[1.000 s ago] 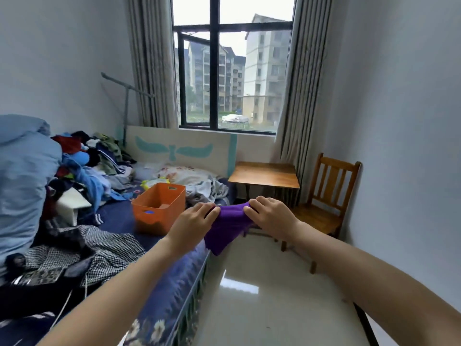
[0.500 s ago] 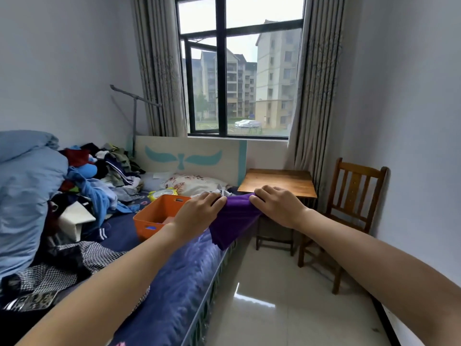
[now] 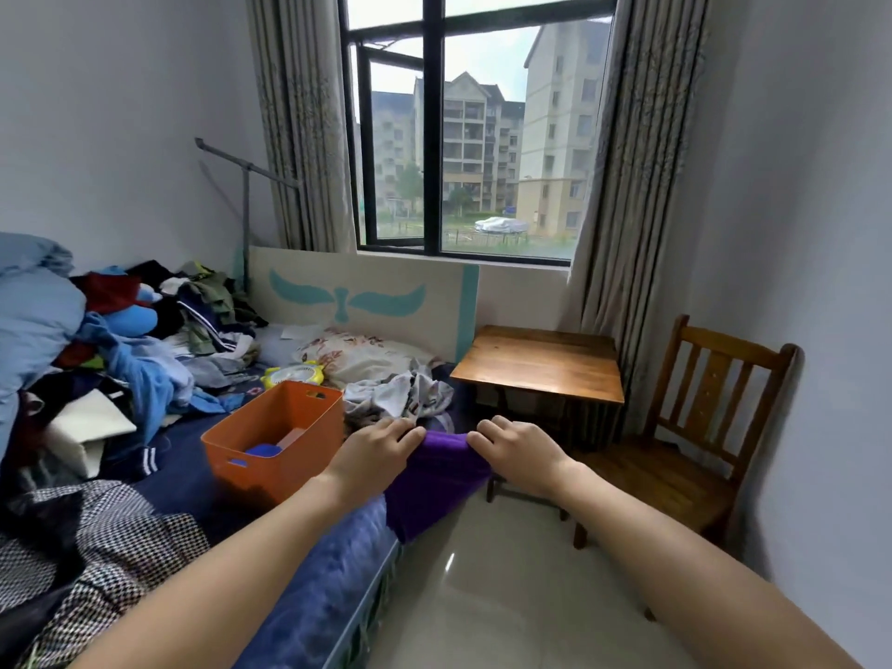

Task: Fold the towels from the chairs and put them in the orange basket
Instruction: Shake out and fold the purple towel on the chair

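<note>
In a small bedroom with a cluttered bed (image 3: 309,601), the left hand (image 3: 374,453) and right hand (image 3: 519,453) each grip the top edge of a purple towel (image 3: 434,485) hanging just right of the orange basket (image 3: 277,439), which already holds something blue, so folding seems unfinished and the wooden chair (image 3: 675,456) looks bare.
</note>
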Available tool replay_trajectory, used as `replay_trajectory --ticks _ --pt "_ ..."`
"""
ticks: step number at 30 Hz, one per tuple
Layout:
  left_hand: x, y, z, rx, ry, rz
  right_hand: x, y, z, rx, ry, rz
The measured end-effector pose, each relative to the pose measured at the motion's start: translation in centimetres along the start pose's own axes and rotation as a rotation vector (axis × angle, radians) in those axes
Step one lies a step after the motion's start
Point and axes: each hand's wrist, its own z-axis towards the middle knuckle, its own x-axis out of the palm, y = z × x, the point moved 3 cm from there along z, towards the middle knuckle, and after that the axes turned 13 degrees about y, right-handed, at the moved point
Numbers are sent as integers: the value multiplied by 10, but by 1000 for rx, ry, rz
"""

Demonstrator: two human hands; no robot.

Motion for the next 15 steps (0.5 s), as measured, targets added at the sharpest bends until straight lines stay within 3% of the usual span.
replay_trajectory --ticks 8,15 --pt "82 34 27 -28 16 -75 99 -23 26 -14 40 97" --pt "170 97 76 -122 137 -211 184 -77 79 -62 136 148"
